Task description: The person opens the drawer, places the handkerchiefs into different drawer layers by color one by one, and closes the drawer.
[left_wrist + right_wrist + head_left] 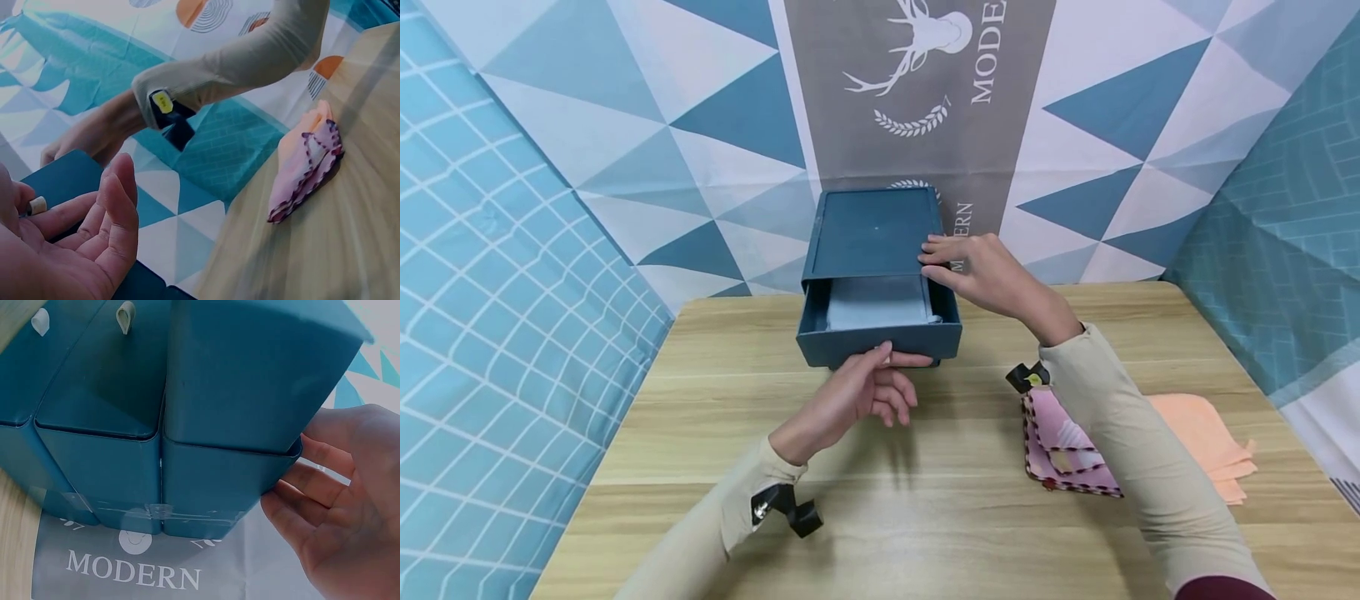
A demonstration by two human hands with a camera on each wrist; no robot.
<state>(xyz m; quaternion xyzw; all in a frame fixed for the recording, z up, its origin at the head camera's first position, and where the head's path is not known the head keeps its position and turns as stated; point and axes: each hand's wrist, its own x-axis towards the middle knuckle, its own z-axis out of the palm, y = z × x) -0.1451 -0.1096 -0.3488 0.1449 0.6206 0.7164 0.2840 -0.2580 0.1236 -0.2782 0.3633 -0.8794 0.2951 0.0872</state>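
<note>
a dark blue box (874,250) with drawers stands at the far edge of a wooden table (925,517), against a patterned backdrop (625,125) of blue and white triangles. its top drawer (880,337) is pulled out toward the person, and a pale grey folded cloth (872,302) lies inside it.

the left hand (857,398) is at the front of the open drawer, thumb and forefinger pinching the small pull tab (37,205) on its face; the other fingers curl loosely below. the tab is mostly hidden in the head view, so the pinch seems light rather than firm, but i cannot be sure.

the right hand (981,271) rests against the right top edge of the box, fingers nearly straight and pressing on the lid and side, not wrapped around anything. the right wrist view shows those fingers (312,487) flat against the box's corner.

to the right, under the right forearm, a pink cloth (1063,454) with dark stitched edging lies on an orange cloth (1206,437), both flat on the table.
</note>
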